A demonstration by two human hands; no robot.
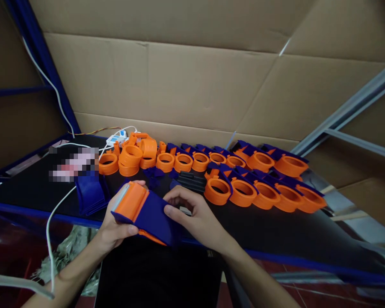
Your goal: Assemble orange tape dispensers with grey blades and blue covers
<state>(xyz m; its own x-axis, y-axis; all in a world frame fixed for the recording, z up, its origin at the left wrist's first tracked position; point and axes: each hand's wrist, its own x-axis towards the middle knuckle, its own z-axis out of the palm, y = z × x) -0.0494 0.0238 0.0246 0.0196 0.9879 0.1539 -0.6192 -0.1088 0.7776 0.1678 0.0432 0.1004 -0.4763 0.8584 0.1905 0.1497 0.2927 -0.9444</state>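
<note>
My left hand [114,229] is wrapped round the orange end of a tape dispenser [157,216], which is tilted above the table's front edge. A blue plate forms the side of the dispenser facing me, and a strip of orange shows along its lower edge. My right hand [195,214] has its thumb and bent fingers closed at the plate's right edge; the fingertips behind the plate are partly hidden. Just beyond my hands lie small blue pieces [153,174] and several black strips [192,182].
Rows of orange-and-blue tape dispensers [242,192] stand on the black table [276,239]. Stacked orange rings [130,160] are at back left, near a white power strip [117,137]. Blue plates [91,192] lie left, beside a white cable [51,218]. Cardboard [179,81] walls the back.
</note>
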